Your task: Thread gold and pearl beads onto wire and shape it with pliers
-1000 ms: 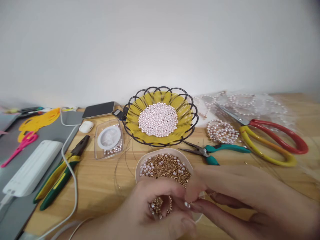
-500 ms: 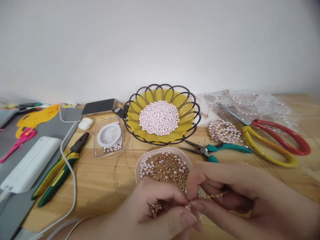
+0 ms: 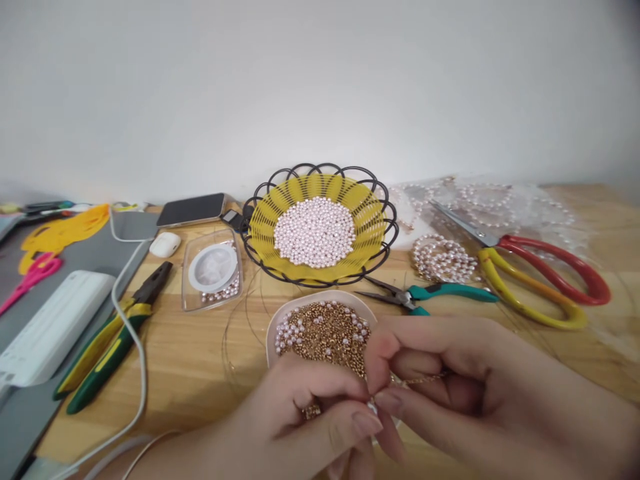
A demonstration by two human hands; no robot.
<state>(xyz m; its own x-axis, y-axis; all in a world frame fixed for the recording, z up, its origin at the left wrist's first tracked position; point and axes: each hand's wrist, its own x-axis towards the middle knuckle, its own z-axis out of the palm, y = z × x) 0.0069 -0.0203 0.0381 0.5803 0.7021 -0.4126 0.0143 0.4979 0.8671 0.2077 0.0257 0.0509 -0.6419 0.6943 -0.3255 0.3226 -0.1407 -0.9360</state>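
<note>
Bead work at wooden table (image 3: 200, 373). Left hand (image 3: 300, 420) and right hand (image 3: 465, 387) meet fingertip to fingertip at near edge. Left thumb and forefinger pinched shut on small pearl bead (image 3: 371, 404); right thumb and forefinger clamped on gold-bead strand (image 3: 427, 379) (strand runs into right palm). Both hands cover near half of pink bowl (image 3: 273, 327) of gold beads. Beyond: wire basket (image 3: 385, 220) of pearls. Right: teal pliers (image 3: 440, 291), large scissors (image 3: 540, 280). Left: green-yellow pliers (image 3: 110, 340), clear box (image 3: 213, 270), white cable (image 3: 137, 347).
</note>
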